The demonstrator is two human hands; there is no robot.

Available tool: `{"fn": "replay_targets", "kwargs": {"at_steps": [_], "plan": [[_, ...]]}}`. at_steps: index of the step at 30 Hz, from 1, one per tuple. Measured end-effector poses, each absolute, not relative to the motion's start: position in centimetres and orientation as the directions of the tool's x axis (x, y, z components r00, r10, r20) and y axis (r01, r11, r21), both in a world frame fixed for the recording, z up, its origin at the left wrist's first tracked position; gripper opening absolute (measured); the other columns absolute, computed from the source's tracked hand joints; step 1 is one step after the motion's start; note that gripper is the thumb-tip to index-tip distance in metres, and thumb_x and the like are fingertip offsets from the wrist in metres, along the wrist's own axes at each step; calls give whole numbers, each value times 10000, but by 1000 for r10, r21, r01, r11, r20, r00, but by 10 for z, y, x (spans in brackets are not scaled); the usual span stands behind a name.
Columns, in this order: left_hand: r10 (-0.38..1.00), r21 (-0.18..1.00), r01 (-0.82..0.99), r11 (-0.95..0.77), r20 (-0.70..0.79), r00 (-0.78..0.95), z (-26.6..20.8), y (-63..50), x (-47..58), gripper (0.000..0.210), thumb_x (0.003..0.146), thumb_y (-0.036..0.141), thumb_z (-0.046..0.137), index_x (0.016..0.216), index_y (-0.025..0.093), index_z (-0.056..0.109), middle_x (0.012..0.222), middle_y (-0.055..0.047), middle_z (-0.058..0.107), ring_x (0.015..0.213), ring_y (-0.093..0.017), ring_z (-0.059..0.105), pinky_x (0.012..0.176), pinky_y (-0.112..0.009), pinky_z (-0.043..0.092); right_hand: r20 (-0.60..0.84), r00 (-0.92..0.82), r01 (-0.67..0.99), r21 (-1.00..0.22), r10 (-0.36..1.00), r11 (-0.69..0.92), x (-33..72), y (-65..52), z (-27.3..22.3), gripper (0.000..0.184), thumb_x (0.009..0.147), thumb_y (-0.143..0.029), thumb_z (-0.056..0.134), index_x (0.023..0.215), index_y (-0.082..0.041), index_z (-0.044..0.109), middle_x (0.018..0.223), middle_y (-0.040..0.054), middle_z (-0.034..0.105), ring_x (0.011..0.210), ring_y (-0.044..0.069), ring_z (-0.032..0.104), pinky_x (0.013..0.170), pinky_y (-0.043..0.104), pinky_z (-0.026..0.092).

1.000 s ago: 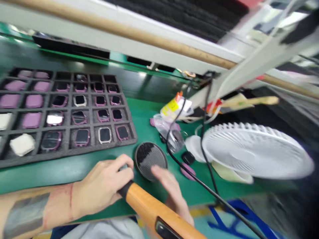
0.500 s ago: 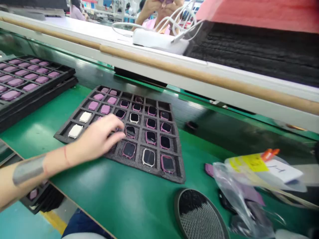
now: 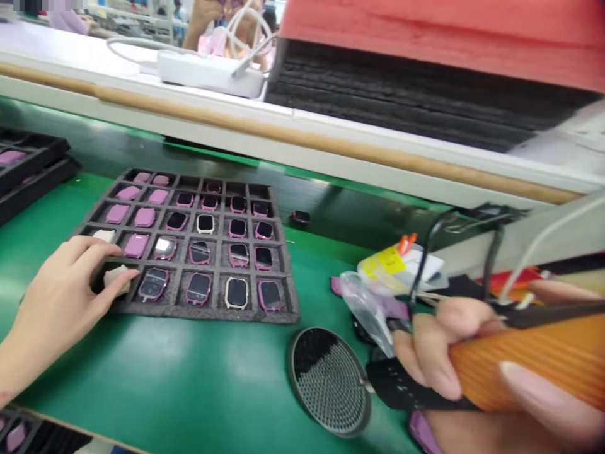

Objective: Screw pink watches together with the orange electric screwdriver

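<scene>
My left hand (image 3: 66,302) is at the front left corner of a grey foam tray (image 3: 189,313). Its thumb and fingers close around a white watch case (image 3: 116,277) in the corner cell, partly hidden by them. Behind it, another white case (image 3: 104,235) shows past my fingers. Other cells hold pink cases (image 3: 144,217) and dark-screened watches (image 3: 198,288). At the right, close to the camera and blurred, my right hand (image 3: 439,347) grips an orange-brown handle (image 3: 529,353) with fine stripes. A black flat piece (image 3: 401,384) lies beneath those fingers.
A round black dish with a studded surface (image 3: 331,381) lies on the green table. Behind it are a clear plastic bag (image 3: 368,309) and yellow-labelled packaging (image 3: 385,268). A loose watch (image 3: 300,217) sits beyond the tray. Stacked trays (image 3: 33,170) stand left; a shelf edge (image 3: 283,135) crosses behind.
My view has swung right. My left hand has moved from the tray's middle to its front left corner and closed on a white case. My right hand with the orange-brown handle has come into view.
</scene>
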State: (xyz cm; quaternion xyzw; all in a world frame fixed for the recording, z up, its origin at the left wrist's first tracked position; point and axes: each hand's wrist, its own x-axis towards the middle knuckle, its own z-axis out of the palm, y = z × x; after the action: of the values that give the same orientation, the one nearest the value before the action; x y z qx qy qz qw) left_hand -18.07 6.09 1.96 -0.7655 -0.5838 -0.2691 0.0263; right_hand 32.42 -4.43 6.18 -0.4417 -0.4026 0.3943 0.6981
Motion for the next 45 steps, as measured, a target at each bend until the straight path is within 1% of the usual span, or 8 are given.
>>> {"fn": "replay_targets", "kwargs": {"at_steps": [3,7,15,22,29,34,40,45], "plan": [[778,267,759,-594,432,456,42,104,-122,253,1268,481,663,1245,260,785,1252,-136,865,1200,-420,838,1083,-613,708,160,414,-299,-906,896,300,294,-37,85,682,894,-447,1188,1460,-545,821,792,-82,591,525,163,436,495,397,476],[695,252,647,-719,268,667,60,186,19,161,1280,342,776,1325,219,869,1417,-115,889,1422,-352,839,1287,-578,704,126,319,-371,-896,939,246,281,-37,84,507,952,-482,1146,1359,-478,844,746,-86,583,529,149,467,513,362,392],[758,319,707,-631,57,650,38,281,217,506,1251,497,924,1648,206,803,1651,-154,815,1414,-345,856,1197,-580,785,131,323,-398,-880,937,260,290,-32,49,435,1068,-483,987,1435,-444,757,831,-91,582,573,149,491,587,349,480],[695,360,601,-714,253,673,33,257,163,424,1257,489,918,1551,197,832,1535,-129,851,1323,-311,869,1153,-538,788,132,321,-434,-860,938,269,297,-41,59,433,1057,-511,1019,1425,-457,797,825,-82,586,585,148,493,591,345,483],[477,288,383,-878,610,633,24,168,46,262,1281,179,658,1054,221,782,1155,-77,813,1021,-225,795,923,-366,688,173,308,-400,-868,935,293,295,-36,61,440,1017,-502,1076,1375,-448,826,803,-81,561,575,153,463,584,374,475],[412,298,286,-911,713,567,22,118,2,193,1300,162,704,1148,236,797,1103,-42,833,958,-189,829,868,-307,696,183,296,-372,-882,937,290,281,-27,61,449,975,-514,1102,1329,-425,841,780,-79,563,558,151,458,548,357,439],[459,404,230,-885,683,568,22,61,-22,160,1310,178,737,1426,229,833,1146,-50,894,952,-188,888,862,-282,731,144,300,-301,-924,943,237,267,-35,67,509,1001,-636,1104,1394,-451,840,994,-17,679,788,229,645,748,444,648],[554,472,291,-832,684,474,16,42,-60,249,1249,95,753,1449,215,840,1281,-96,976,1086,-228,974,1013,-283,784,-74,183,-394,-919,980,4,233,-52,68,712,1030,-695,1060,1614,-445,738,1057,-14,741,775,256,745,784,484,631]]}}
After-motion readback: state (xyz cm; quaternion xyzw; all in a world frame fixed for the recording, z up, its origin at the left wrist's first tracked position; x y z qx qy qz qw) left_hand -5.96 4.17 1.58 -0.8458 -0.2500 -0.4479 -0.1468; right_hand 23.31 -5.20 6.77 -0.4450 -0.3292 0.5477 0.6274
